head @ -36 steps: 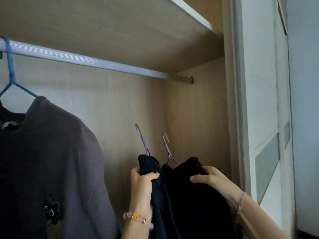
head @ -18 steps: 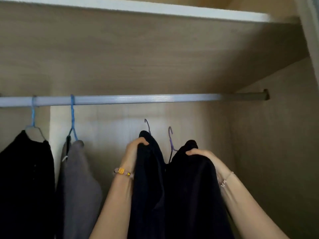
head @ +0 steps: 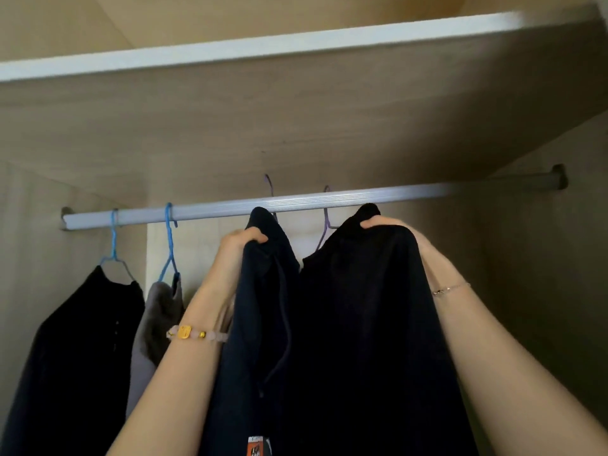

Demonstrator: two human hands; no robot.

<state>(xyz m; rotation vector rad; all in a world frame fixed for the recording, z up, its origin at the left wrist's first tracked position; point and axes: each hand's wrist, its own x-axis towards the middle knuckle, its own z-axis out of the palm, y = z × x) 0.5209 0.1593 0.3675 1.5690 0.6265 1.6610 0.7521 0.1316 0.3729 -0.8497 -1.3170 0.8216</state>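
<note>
The rail [head: 329, 200] looks like pale metal, ribbed along its length, with a soft shine. The shelf [head: 296, 110] is matt wood-grain board. The navy garment [head: 260, 324] and the black garment [head: 368, 324] are soft, matt cloth. The blue hanger [head: 169, 238] is thin coated wire. The bracelet [head: 197, 334] has glossy beads.

Wardrobe interior, viewed from below. A ribbed metal rail [head: 394, 195] spans the compartment and ends in a bracket [head: 559, 176] on the right side wall [head: 543, 258]. Above the rail lies a pale wood-grain shelf [head: 296, 103] with a white front edge [head: 263, 47]. Behind the rail stands a lighter back panel [head: 197, 251]. At the rail's left end is a shaded side wall [head: 33, 241].
</note>
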